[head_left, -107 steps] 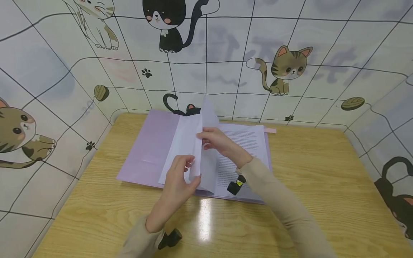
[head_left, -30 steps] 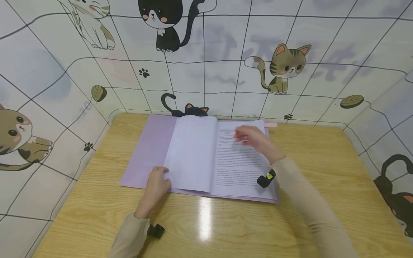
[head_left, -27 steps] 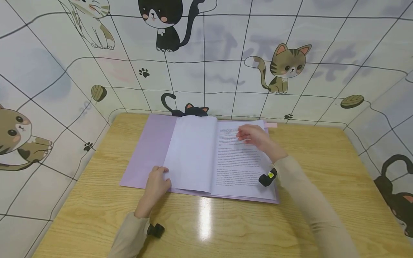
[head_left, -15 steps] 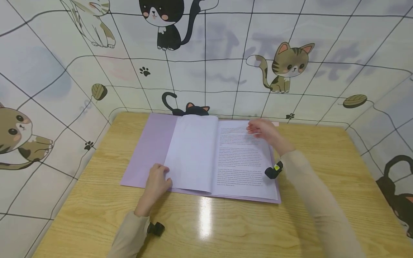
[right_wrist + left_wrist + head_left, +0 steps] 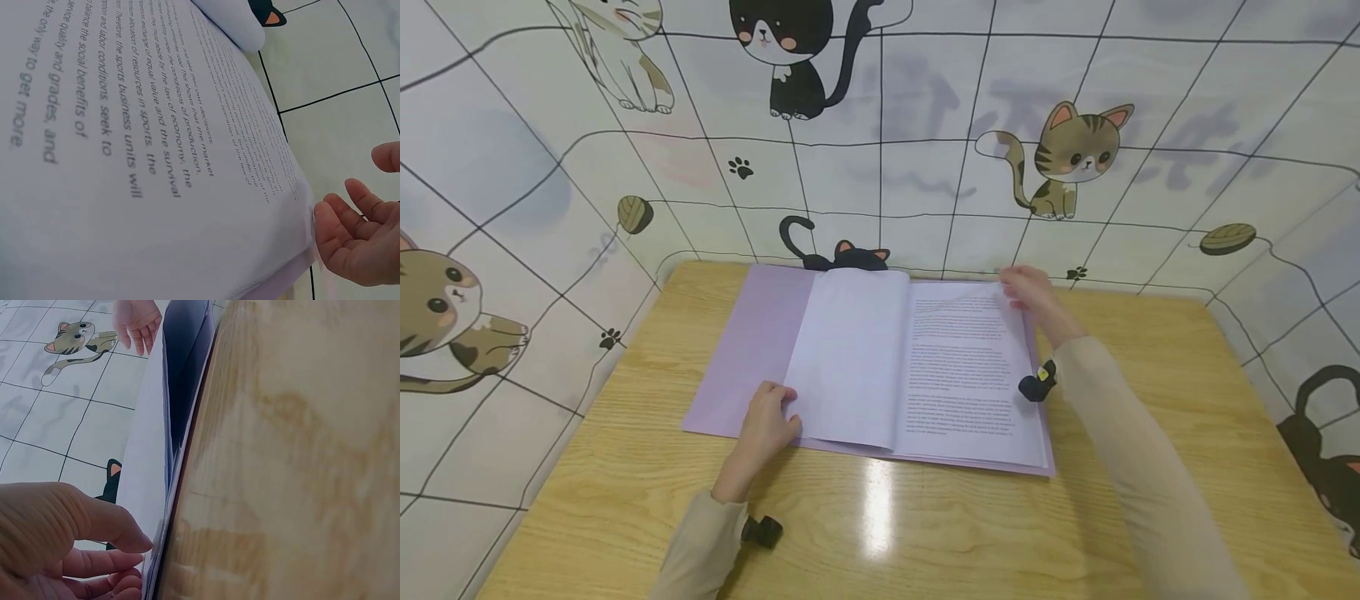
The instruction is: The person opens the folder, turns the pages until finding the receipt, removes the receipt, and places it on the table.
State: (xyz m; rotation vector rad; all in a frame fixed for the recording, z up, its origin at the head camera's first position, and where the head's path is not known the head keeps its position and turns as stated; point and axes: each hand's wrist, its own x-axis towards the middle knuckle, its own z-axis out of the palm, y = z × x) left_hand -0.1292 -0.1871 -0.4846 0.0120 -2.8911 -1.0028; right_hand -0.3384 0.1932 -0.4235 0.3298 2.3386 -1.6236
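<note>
"What's on the table (image 5: 940, 533)?"

"I see a lilac folder (image 5: 767, 321) lying open, a blank page (image 5: 850, 358) left, a printed page (image 5: 958, 367) right."

"Hands?"

"Right hand (image 5: 1033, 293) relaxed, fingers at the printed page's top corner, which it hides from my head camera. Left hand (image 5: 763, 425) bent at the blank page's lower corner; can't tell whether it pinches."

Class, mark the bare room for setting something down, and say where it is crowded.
Bare: table between the right sleeve and right-hand wall, and in front of the purple folder, between left wrist camera and that sleeve. Crowded: the folder's pages, with left hand at lower left and right hand by the upper right corner.
</note>
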